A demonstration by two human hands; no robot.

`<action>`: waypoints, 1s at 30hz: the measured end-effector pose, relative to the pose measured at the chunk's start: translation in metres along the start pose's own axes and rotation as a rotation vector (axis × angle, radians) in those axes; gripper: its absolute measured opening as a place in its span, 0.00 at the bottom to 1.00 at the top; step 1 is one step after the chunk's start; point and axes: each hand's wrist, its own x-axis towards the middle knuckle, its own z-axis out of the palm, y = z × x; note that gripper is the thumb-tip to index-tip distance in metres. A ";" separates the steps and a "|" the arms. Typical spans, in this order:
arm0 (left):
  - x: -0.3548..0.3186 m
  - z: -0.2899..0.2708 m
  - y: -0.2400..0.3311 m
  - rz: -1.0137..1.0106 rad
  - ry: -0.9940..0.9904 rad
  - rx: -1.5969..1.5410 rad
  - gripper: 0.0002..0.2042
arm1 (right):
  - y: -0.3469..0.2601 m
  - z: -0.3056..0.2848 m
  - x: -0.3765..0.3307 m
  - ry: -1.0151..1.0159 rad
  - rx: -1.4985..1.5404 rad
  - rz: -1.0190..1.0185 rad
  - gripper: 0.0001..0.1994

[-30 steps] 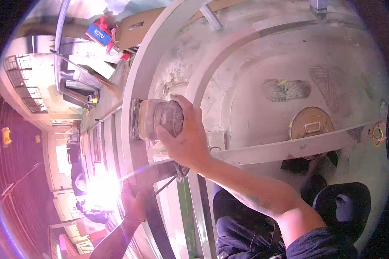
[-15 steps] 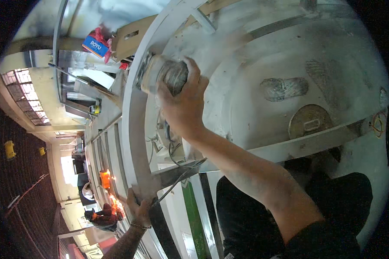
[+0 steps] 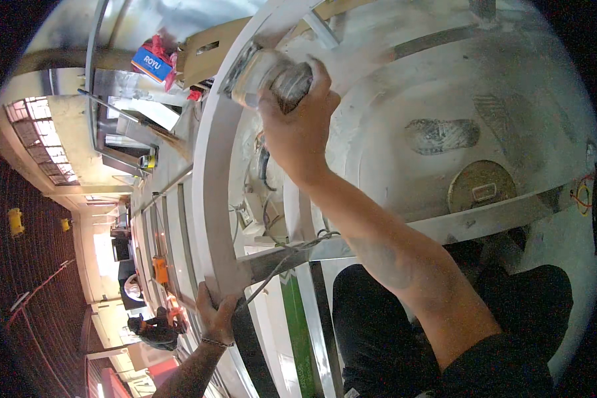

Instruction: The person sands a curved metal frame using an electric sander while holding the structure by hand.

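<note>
My right hand (image 3: 297, 126) is closed around a grey cylindrical power tool (image 3: 268, 76), pressed against the curved metal rim (image 3: 213, 186) of a large round white housing (image 3: 404, 73). My left hand (image 3: 213, 320) grips the lower end of that rim, next to a cable (image 3: 272, 273) that runs up toward tangled wires (image 3: 262, 212) inside the housing. My right forearm crosses the middle of the picture from the lower right.
A round brass-coloured cap (image 3: 479, 186) and a dark scuff mark (image 3: 441, 134) sit on the housing. A cardboard box (image 3: 212, 46) and a blue packet (image 3: 152, 64) lie at the top left. Persons (image 3: 154, 328) work far below at the lower left.
My right hand has carried the tool up along the rim toward the top. My left hand stays on the lower rim. The bright glare at lower left is gone.
</note>
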 end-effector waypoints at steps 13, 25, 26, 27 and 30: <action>0.000 0.005 0.008 -0.111 0.008 -0.173 0.23 | -0.008 -0.031 -0.074 -0.398 -0.019 0.135 0.40; 0.002 0.009 -0.011 0.040 0.085 -0.098 0.26 | -0.016 -0.041 -0.088 -0.567 -0.075 0.129 0.41; 0.000 0.009 -0.010 0.070 0.076 -0.104 0.26 | -0.014 -0.037 -0.084 -0.503 -0.094 0.058 0.41; 0.000 0.008 -0.008 0.115 0.082 -0.030 0.27 | -0.011 -0.034 -0.081 -0.438 -0.112 -0.013 0.40; 0.001 0.009 -0.004 0.084 0.114 -0.001 0.26 | -0.005 -0.028 -0.070 -0.391 -0.049 0.000 0.40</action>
